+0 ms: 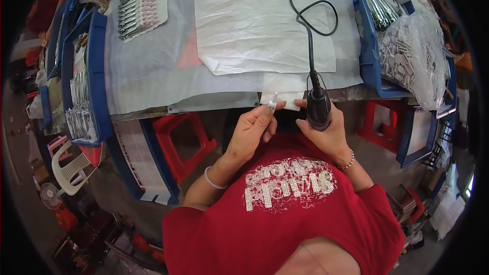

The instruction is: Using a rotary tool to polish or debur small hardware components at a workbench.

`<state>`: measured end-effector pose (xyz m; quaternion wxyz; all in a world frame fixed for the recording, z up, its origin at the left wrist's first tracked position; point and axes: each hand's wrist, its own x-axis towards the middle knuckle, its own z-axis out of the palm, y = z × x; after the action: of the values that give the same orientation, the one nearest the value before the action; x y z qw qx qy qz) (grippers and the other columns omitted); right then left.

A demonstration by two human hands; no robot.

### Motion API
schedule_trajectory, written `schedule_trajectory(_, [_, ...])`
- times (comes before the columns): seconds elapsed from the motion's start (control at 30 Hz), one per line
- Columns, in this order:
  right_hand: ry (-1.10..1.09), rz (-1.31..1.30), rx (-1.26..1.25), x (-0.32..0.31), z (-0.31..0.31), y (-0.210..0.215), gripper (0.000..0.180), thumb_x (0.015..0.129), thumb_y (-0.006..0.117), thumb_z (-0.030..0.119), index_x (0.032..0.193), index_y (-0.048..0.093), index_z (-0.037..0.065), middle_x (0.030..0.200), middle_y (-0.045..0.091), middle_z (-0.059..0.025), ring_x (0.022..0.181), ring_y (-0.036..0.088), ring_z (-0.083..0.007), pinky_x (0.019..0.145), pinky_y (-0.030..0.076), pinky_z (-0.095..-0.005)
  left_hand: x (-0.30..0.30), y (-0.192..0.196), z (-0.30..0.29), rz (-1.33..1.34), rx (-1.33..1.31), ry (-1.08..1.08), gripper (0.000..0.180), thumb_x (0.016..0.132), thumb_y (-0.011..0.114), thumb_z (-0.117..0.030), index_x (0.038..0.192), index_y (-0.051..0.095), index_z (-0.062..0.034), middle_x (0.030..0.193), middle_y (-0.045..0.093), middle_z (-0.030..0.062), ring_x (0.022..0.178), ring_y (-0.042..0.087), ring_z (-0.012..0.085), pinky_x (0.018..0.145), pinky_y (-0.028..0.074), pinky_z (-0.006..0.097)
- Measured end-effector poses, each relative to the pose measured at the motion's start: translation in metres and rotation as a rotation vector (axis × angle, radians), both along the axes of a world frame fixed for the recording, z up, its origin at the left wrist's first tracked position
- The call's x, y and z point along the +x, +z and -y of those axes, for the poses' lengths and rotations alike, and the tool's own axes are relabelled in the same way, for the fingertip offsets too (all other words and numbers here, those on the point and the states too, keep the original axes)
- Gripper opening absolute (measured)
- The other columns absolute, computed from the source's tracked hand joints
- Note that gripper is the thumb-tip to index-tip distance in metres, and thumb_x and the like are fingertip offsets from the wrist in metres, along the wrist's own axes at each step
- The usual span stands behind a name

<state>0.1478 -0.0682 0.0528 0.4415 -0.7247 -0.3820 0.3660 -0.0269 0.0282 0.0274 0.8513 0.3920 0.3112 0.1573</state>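
Fingers of your left hand (248, 133) pinch a small white piece (272, 104) with a slender, pale, upright stem, at the white-sheeted table's (145, 74) near edge; those of your right hand (332, 135) wrap a black, rounded, corded tool (319, 113).

Pale translucent sheeting (153, 66) lies across the table (216, 101).

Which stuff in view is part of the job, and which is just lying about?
In the job:
- small white piece, in the left hand
- black corded tool, in the right hand
- probably the bagged white pieces

Seemingly just lying about:
- pale chair
- fan
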Motion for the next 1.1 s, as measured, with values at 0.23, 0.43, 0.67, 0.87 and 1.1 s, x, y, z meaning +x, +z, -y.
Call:
schedule_trajectory(0.23, [-0.055,0.065,0.069,0.008,-0.013,-0.002,0.033,0.069,0.075,0.011,0.094,0.056,0.002,0.067,0.058,-0.0053,0.060,0.050,-0.0080,0.059,0.045,-0.0258,0.002,0.000,0.001,-0.047,-0.064,0.039,0.043,0.100,0.040,-0.032,0.128,0.049,-0.0011,0.069,0.050,-0.0008,0.054,0.041,0.0040,0.050,0.032,0.016])
schedule_trajectory(0.43, [-0.033,0.017,0.023,0.012,-0.007,0.000,0.035,0.069,0.076,0.009,0.097,0.057,0.001,0.073,0.061,-0.0049,0.064,0.052,-0.0065,0.062,0.046,-0.0242,0.000,0.002,0.003,0.012,-0.103,-0.001,0.039,0.100,0.040,-0.031,0.123,0.053,-0.0023,0.069,0.050,-0.0011,0.055,0.042,0.0037,0.052,0.034,0.017])
schedule_trajectory(0.67, [0.083,-0.060,-0.003,0.013,-0.010,0.005,0.033,0.069,0.071,-0.002,0.098,0.056,-0.001,0.099,0.067,-0.0112,0.075,0.059,-0.0109,0.074,0.048,-0.0264,0.001,-0.003,0.007,0.030,-0.151,-0.062,0.046,0.101,0.034,-0.037,0.116,0.057,-0.0005,0.068,0.050,-0.0009,0.056,0.043,0.0046,0.054,0.035,0.018])
schedule_trajectory(0.87, [0.123,0.009,0.006,0.013,-0.005,-0.004,0.038,0.067,0.073,0.002,0.101,0.055,0.000,0.100,0.068,-0.0104,0.080,0.063,-0.0123,0.075,0.049,-0.0262,0.013,-0.014,0.014,0.101,-0.379,-0.064,0.046,0.100,0.035,-0.039,0.101,0.060,0.0001,0.067,0.053,0.0012,0.056,0.050,0.0088,0.053,0.037,0.020])
schedule_trajectory(1.1, [0.120,0.082,0.043,0.013,-0.007,-0.006,0.039,0.070,0.076,0.009,0.103,0.056,0.001,0.081,0.068,-0.0084,0.073,0.066,-0.0122,0.067,0.050,-0.0249,0.024,-0.031,0.018,0.226,-0.753,0.042,0.043,0.099,0.040,-0.040,0.098,0.059,-0.0014,0.067,0.052,0.0013,0.050,0.041,0.0084,0.047,0.033,0.022])
